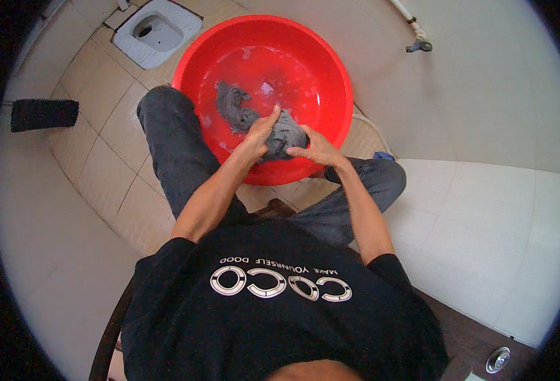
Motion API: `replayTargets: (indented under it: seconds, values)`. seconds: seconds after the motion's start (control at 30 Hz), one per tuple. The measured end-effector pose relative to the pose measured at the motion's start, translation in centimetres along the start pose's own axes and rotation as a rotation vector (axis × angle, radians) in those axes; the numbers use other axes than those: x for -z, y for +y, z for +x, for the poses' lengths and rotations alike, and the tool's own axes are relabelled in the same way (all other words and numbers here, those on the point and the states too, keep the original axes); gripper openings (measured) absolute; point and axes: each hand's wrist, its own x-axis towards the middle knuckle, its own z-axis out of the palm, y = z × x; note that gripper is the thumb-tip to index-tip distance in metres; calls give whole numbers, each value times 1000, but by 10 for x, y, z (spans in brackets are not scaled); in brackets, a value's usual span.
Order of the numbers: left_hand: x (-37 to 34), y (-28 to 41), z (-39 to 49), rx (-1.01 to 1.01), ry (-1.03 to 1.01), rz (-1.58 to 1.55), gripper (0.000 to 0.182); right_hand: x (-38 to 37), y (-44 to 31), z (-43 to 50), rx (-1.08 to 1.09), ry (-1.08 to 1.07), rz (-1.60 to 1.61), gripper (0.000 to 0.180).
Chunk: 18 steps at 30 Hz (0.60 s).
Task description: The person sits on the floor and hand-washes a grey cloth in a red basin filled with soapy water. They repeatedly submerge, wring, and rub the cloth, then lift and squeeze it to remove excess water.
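A wet grey cloth (pixel 287 133) is bunched between my two hands, low over the near side of a large red plastic basin (pixel 261 28). My left hand (pixel 261 133) grips its left side, thumb pointing up along the fabric. On the right, my right hand (pixel 315 147) holds the other side, with thumb and fingers around the edge. The rest of the cloth trails to the left across the basin, where a crumpled end lies against the red bottom. Shallow water with whitish patches of suds seems to cover the basin floor.
My knees flank the basin on the tiled floor (pixel 118 143). A squat toilet (pixel 158 31) is set beyond it at the upper left. From the right wall juts a tap (pixel 419 45), with a pale hose (pixel 375 126) below. A dark cloth (pixel 44 114) hangs at the left.
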Motion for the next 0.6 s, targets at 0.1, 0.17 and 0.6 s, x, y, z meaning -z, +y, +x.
replayTargets:
  seconds: [0.1, 0.17, 0.6]
  values:
    - [13, -7, 9, -111, 84, 192, 41, 5, 6, -8, -121, 121, -102, 35]
    - [22, -14, 18, -201, 137, 382, 39, 9, 16, -5, -233, 342, 74, 32]
    - [38, -15, 27, 22, 157, -101, 43, -99, -61, 8, -50, 368, -685, 35]
